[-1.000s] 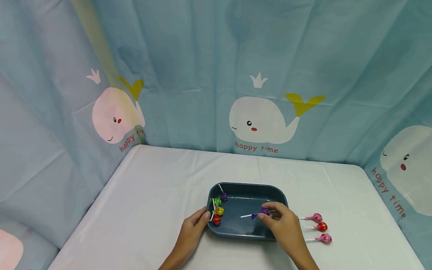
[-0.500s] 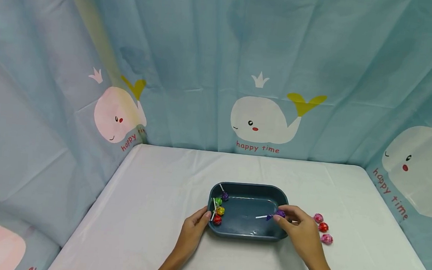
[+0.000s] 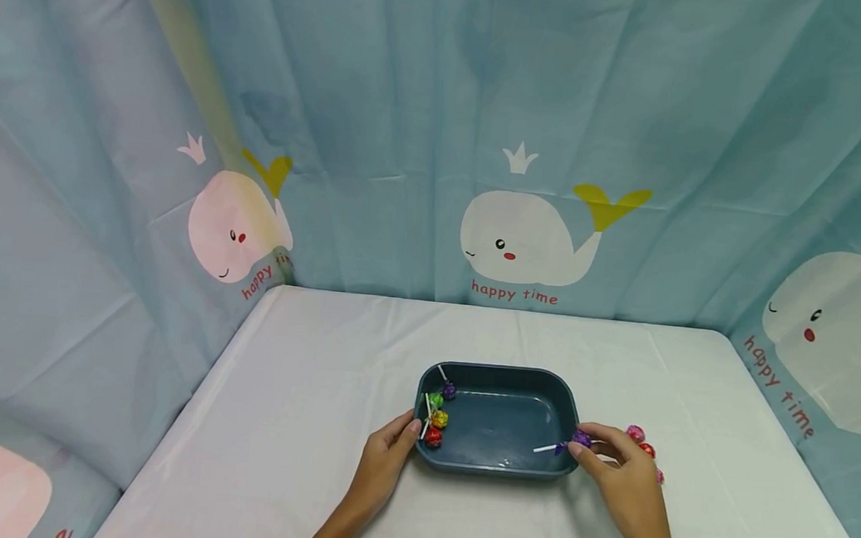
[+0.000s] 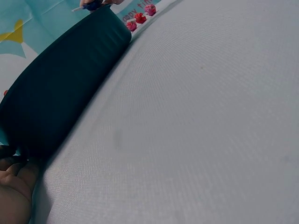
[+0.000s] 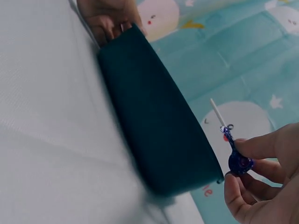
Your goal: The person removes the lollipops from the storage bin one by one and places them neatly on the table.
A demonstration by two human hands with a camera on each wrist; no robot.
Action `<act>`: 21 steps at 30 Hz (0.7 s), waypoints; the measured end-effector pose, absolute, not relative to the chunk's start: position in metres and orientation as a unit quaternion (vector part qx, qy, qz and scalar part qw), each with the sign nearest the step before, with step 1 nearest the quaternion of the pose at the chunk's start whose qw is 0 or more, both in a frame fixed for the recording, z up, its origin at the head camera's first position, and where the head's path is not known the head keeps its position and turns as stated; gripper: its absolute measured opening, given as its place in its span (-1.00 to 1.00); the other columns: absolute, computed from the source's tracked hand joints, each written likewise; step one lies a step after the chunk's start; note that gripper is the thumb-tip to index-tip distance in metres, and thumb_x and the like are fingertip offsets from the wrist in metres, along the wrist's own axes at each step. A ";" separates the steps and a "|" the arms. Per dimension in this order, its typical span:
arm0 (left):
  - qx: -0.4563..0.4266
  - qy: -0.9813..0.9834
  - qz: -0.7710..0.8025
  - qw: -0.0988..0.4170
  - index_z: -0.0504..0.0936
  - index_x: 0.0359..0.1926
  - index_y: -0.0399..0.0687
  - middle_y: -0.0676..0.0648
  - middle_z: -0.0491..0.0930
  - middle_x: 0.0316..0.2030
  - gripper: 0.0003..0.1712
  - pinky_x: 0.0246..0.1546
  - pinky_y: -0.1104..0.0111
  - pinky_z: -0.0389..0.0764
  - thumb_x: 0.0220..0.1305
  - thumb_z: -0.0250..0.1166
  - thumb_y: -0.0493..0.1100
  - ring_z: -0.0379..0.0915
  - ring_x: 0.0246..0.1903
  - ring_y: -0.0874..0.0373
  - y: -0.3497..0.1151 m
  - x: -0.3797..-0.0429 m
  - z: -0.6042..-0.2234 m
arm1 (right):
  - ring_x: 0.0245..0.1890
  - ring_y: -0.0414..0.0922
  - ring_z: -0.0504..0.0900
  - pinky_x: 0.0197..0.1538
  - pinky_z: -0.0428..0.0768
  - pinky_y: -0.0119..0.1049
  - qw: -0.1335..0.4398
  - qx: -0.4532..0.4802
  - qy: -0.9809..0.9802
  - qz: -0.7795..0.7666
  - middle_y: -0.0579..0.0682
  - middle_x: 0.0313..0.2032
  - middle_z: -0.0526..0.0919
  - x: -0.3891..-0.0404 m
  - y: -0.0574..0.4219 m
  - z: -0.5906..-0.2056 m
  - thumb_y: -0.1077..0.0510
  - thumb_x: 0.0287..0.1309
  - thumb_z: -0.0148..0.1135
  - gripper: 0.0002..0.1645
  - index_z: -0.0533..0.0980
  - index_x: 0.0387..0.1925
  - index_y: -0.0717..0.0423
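A dark teal tray (image 3: 491,470) stands on the white table. At its left end my left hand (image 3: 383,459) grips the rim, with the thumb on the edge. Thumb and fingers of my right hand (image 3: 624,481) pinch a purple-wrapped lollipop (image 5: 240,163) by its head, over the tray's right rim, its white stick pointing left. Inside the tray, by the left wall, lie a purple lollipop (image 3: 449,391), a green lollipop (image 3: 436,400), a yellow lollipop (image 3: 439,420) and a red lollipop (image 3: 434,438).
Right of the tray, partly behind my right hand, lie two pink lollipops and a red lollipop (image 4: 140,18); one of the pink lollipops (image 3: 636,433) is farthest back. A blue whale-print curtain (image 3: 380,132) hangs around the table (image 3: 302,393).
My right hand has moved right with the purple lollipop, from above the tray's inside to its right rim, covering more of the loose lollipops. The left hand stays on the tray.
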State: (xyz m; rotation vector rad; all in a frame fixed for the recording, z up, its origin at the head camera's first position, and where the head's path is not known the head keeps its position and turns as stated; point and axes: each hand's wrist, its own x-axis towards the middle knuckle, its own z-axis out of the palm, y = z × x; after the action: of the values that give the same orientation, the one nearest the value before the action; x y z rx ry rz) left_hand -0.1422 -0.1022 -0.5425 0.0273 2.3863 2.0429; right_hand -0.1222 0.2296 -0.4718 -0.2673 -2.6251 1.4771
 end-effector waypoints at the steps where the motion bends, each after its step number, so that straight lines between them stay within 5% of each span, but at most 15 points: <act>1: 0.010 0.759 0.651 -0.002 0.42 0.48 -0.38 -0.29 0.47 0.44 -0.33 0.46 0.10 0.39 0.67 0.12 0.06 0.33 0.50 -0.16 -0.102 -0.142 -0.543 | -0.13 -0.39 0.64 -0.09 0.63 -0.65 0.062 -0.091 -0.866 0.489 0.03 0.06 0.76 -0.121 0.231 -0.473 -0.07 0.28 0.54 -0.51 0.71 0.17 0.00; 6: 0.013 0.749 0.662 -0.002 0.41 0.48 -0.39 -0.30 0.46 0.44 -0.33 0.48 0.10 0.37 0.66 0.14 0.05 0.31 0.51 -0.14 -0.102 -0.142 -0.542 | -0.16 -0.45 0.62 -0.14 0.62 -0.68 0.078 -0.097 -0.859 0.498 0.05 0.02 0.76 -0.115 0.239 -0.478 -0.03 0.27 0.55 -0.51 0.71 0.16 0.07; 16: 0.010 0.750 0.662 0.000 0.41 0.49 -0.38 -0.29 0.45 0.45 -0.33 0.49 0.09 0.36 0.67 0.13 0.05 0.29 0.52 -0.14 -0.101 -0.142 -0.541 | -0.18 -0.51 0.62 -0.16 0.63 -0.64 0.089 -0.139 -0.848 0.503 -0.28 0.01 0.67 -0.107 0.257 -0.485 0.03 0.27 0.55 -0.50 0.70 0.18 0.11; 21: 0.007 0.753 0.658 -0.002 0.42 0.49 -0.37 -0.29 0.45 0.45 -0.33 0.49 0.07 0.35 0.66 0.14 0.06 0.30 0.52 -0.14 -0.101 -0.142 -0.540 | -0.23 -0.56 0.56 -0.22 0.64 -0.60 0.061 -0.203 -0.846 0.490 -0.06 0.11 0.70 -0.103 0.266 -0.487 -0.03 0.29 0.53 -0.46 0.68 0.23 0.06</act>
State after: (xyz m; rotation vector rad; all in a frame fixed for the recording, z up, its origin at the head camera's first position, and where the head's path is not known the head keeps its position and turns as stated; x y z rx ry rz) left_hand -0.1421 -0.1011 -0.5402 0.0216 2.3700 2.0687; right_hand -0.1034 0.2656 -0.4872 -0.6146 -2.5584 1.4810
